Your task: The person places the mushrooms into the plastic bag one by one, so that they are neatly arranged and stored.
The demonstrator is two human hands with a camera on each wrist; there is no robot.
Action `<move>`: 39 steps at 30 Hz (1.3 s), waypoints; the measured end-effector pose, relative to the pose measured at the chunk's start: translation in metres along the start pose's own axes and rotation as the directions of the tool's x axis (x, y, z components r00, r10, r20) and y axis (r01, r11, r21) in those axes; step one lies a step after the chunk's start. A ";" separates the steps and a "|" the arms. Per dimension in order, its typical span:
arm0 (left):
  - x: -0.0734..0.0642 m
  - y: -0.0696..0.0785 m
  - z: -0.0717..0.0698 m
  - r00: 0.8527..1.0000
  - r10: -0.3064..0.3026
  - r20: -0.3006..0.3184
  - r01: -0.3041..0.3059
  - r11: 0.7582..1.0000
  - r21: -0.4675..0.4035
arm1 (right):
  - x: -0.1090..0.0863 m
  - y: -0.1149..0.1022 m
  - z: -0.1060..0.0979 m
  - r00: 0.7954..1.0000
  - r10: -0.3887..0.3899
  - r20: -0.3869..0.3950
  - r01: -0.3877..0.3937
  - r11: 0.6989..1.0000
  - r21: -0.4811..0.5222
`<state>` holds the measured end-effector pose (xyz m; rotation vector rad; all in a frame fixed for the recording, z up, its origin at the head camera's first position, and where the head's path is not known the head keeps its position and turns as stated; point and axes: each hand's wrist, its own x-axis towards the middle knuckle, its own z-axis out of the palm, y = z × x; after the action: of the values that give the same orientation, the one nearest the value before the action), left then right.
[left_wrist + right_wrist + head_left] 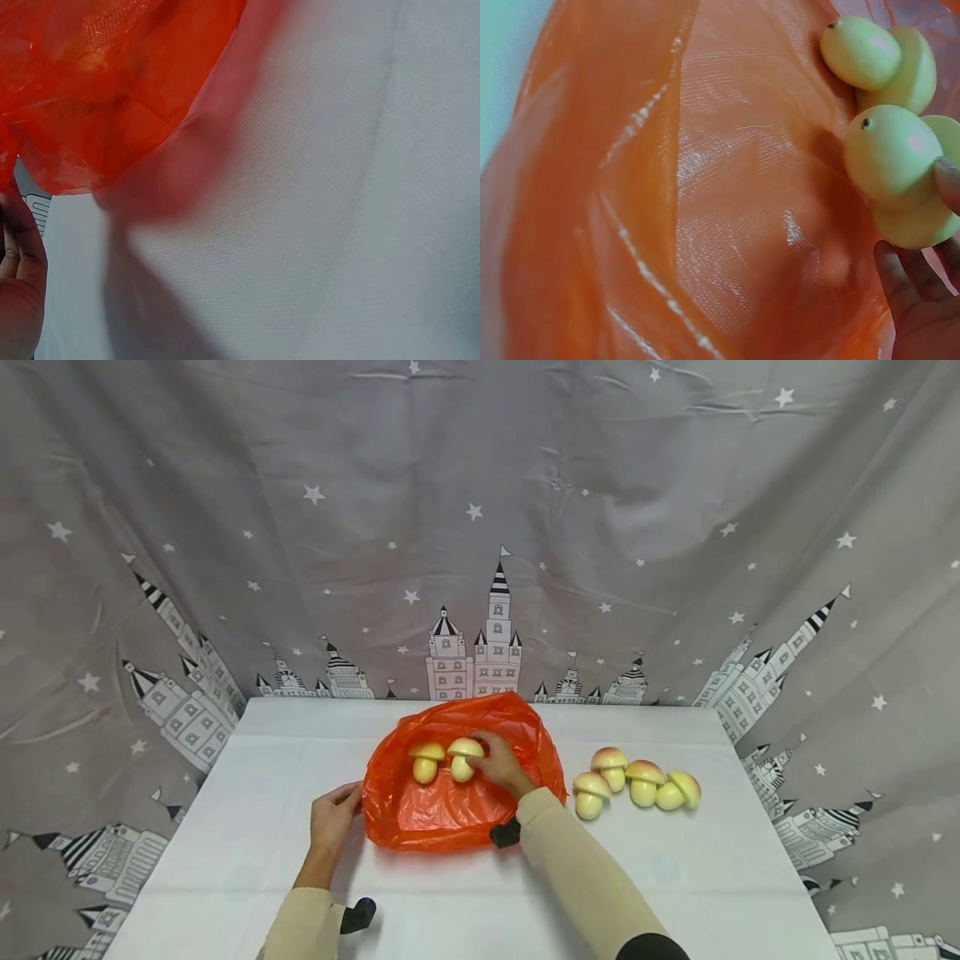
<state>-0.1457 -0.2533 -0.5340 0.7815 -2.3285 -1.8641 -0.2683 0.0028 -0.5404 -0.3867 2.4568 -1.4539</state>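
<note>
A red plastic bag (442, 817) lies on the table with its mouth spread wide. Inside it are two yellow toy mushrooms: a left one (425, 770) and one (894, 156) between the thumb and fingers of my right hand (501, 764). In the right wrist view, the thumb (949, 184) presses on one side of that mushroom and the fingers lie on the other. At the bag's left edge, my left hand (332, 820) pinches the plastic; its fingertips are partly hidden by the bag (112, 90) in the left wrist view.
Several more toy mushrooms (643, 783), with reddish caps, lie on the white table (720, 860) to the right of the bag. Behind the table hangs a grey curtain (570, 527) printed with castles and stars.
</note>
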 end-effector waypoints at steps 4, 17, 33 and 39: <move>0.000 -0.001 0.001 1.000 -0.007 -0.004 0.007 1.000 0.000 | -0.002 0.002 0.001 1.000 0.010 -0.015 -0.010 1.000 0.029; 0.002 -0.002 -0.002 1.000 0.029 -0.009 -0.030 1.000 -0.003 | 0.000 0.002 0.009 1.000 -0.003 -0.017 0.004 0.998 0.058; 0.003 -0.005 -0.002 1.000 0.011 -0.009 -0.011 1.000 0.000 | 0.004 -0.007 0.011 1.000 0.007 -0.002 -0.007 1.000 0.029; 0.003 -0.004 -0.003 1.000 0.029 -0.003 -0.029 1.000 -0.010 | 0.003 -0.014 0.007 1.000 0.003 -0.006 -0.003 1.000 0.008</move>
<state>-0.1460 -0.2575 -0.5378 0.7445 -2.3147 -1.8602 -0.2672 -0.0104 -0.5318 -0.3773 2.4545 -1.4659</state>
